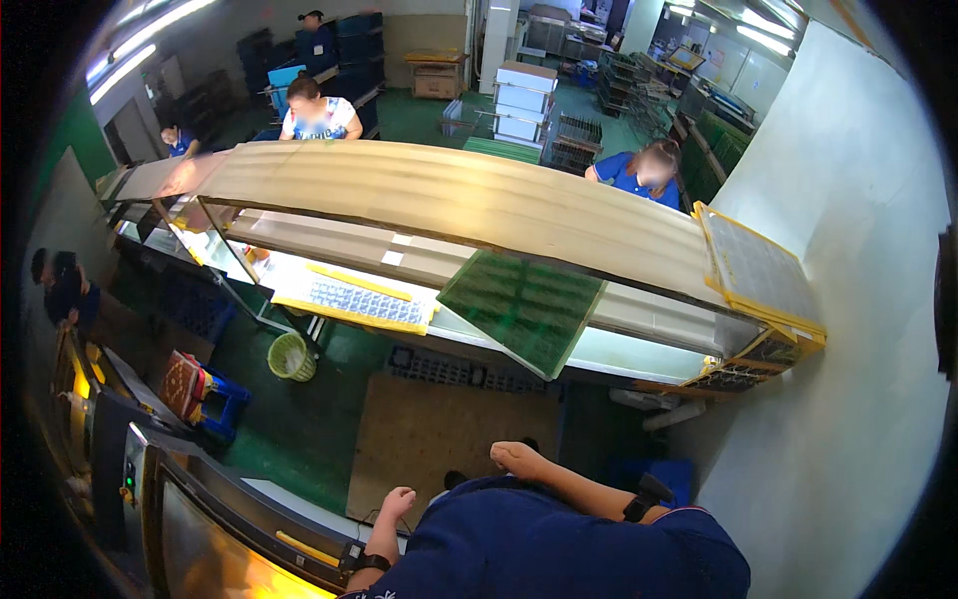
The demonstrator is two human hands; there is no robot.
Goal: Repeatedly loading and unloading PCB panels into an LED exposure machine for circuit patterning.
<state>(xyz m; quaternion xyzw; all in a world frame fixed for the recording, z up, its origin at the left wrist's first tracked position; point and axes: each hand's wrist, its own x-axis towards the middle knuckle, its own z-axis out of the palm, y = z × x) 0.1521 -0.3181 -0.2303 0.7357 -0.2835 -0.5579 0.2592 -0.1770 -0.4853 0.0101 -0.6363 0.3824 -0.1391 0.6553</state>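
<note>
My left hand [399, 502] hangs low in front of my body, beside the edge of a dark machine [220, 489] with a lit yellow window. Its fingers look curled in, and I see nothing held. To the right, my right hand [517, 459] is bent in front of my waist above a brown floor mat [419, 429], loosely fisted and with no object showing. Ahead, a yellow-framed panel [364, 298] with a grid pattern lies on the lit bench [629, 354]. Beside it a green translucent sheet [524, 309] hangs tilted over the bench's near edge. Neither hand touches these.
A long beige canopy [449, 195] covers the bench, and a white wall [838, 220] closes the right side. A green basket [290, 356] and a blue stool [225, 404] stand on the floor at left. Several people work beyond the bench and at far left.
</note>
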